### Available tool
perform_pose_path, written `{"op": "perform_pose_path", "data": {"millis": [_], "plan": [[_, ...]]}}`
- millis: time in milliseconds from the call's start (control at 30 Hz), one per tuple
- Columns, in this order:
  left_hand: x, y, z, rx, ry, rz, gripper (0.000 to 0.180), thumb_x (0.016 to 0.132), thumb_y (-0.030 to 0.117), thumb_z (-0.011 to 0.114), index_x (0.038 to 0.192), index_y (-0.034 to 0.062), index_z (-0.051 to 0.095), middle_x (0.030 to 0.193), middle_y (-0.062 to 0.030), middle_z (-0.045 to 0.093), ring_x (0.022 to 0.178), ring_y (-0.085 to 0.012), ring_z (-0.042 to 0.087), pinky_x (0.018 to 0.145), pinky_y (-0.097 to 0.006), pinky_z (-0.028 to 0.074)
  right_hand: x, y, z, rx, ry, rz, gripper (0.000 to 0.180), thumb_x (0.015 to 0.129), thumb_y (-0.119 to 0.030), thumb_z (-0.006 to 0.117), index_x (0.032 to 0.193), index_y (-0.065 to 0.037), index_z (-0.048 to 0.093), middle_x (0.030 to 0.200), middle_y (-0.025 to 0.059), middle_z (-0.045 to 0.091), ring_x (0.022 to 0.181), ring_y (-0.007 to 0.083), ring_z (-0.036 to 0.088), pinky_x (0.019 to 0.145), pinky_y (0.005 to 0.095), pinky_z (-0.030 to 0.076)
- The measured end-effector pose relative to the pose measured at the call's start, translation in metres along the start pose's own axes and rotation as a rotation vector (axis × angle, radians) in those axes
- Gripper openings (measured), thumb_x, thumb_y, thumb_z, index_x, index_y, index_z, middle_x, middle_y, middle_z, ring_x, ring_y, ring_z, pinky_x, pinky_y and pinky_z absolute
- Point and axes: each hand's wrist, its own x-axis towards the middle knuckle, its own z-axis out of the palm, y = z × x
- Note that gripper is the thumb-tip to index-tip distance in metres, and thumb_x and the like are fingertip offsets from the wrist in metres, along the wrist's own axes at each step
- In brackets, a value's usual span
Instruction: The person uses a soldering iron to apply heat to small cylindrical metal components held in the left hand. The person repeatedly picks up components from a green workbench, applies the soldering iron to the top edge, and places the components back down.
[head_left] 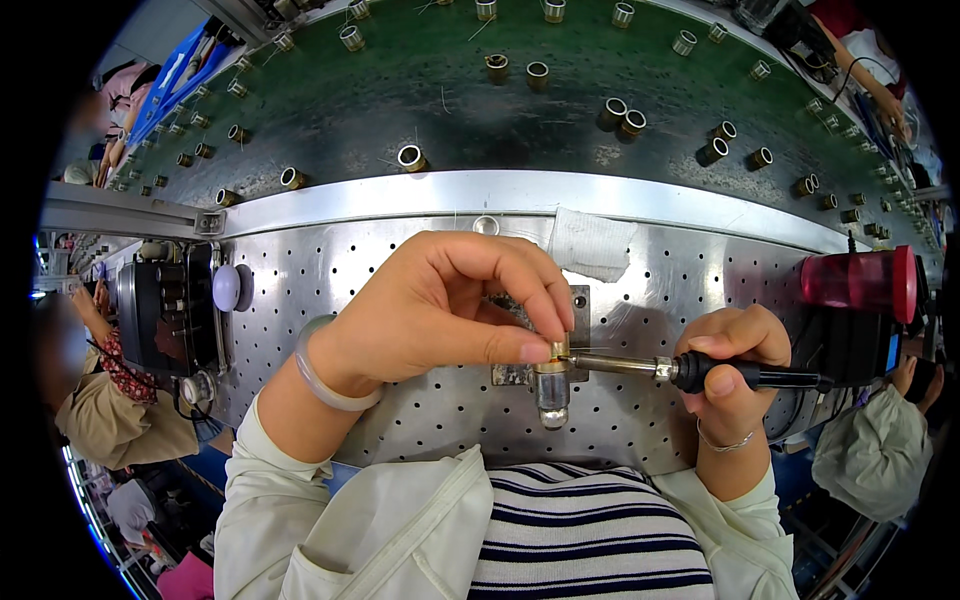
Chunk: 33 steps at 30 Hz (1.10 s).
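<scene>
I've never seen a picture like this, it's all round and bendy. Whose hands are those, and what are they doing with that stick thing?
The picture comes from a camera worn on a person's head, looking down at their own hands. Its wide lens bends straight edges, so everything looks round.

The left hand pinches a small brass ring that sits on a metal holder. The right hand grips a soldering iron by its black handle, with the metal tip touching the ring.

They work over a silver metal table full of little holes. Behind it lies a green belt dotted with many more brass rings. A folded white cloth rests at the table's far edge, and a red-capped jar stands to the right.
</scene>
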Motion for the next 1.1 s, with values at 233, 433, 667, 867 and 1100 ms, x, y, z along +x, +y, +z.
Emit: {"op": "perform_pose_path", "data": {"millis": [233,433,667,867,1100], "plan": [[0.001,-0.003,-0.005,0.048,-0.050,0.093,0.017,0.065,-0.011,0.073,0.077,-0.0007,0.068,0.095,-0.0186,0.060,0.083,-0.0207,0.061,0.075,-0.027,0.052,0.001,0.000,-0.001,-0.001,-0.012,-0.008,0.025,0.074,-0.009,0.076,0.085,0.003,0.057,0.069,0.0120,0.060,0.048,0.0115,0.055,0.048,0.0210,0.044],[0.001,-0.002,-0.006,0.071,-0.047,0.105,0.016,0.064,-0.010,0.074,0.075,0.0003,0.069,0.096,-0.0196,0.060,0.082,-0.0213,0.062,0.074,-0.027,0.052,0.001,0.000,-0.001,-0.020,0.002,-0.006,0.029,0.072,-0.012,0.078,0.085,0.003,0.058,0.071,0.0122,0.060,0.050,0.0118,0.055,0.049,0.0214,0.044],[0.001,-0.001,-0.005,0.095,-0.041,0.101,0.017,0.063,-0.010,0.075,0.076,0.0004,0.070,0.096,-0.0199,0.060,0.082,-0.0212,0.062,0.073,-0.026,0.051,0.001,-0.002,-0.003,-0.023,-0.007,0.023,0.029,0.071,-0.012,0.079,0.085,0.003,0.058,0.072,0.0123,0.061,0.054,0.0124,0.056,0.052,0.0218,0.044],[0.002,0.004,-0.005,0.029,-0.045,-0.014,0.023,0.070,-0.010,0.069,0.093,-0.0040,0.069,0.100,-0.0190,0.061,0.087,-0.0212,0.061,0.078,-0.028,0.050,0.003,-0.002,-0.006,-0.105,-0.027,-0.023,0.026,0.070,-0.009,0.078,0.083,0.004,0.060,0.070,0.0111,0.060,0.056,0.0145,0.056,0.051,0.0236,0.043],[0.004,0.003,-0.009,0.055,-0.120,-0.063,0.022,0.082,-0.002,0.064,0.104,-0.0029,0.067,0.102,-0.0115,0.063,0.091,-0.0142,0.059,0.078,-0.024,0.047,0.008,-0.001,-0.009,-0.090,-0.103,-0.093,0.025,0.069,-0.006,0.077,0.084,0.005,0.060,0.069,0.0115,0.060,0.055,0.0158,0.056,0.050,0.0245,0.042]]}}
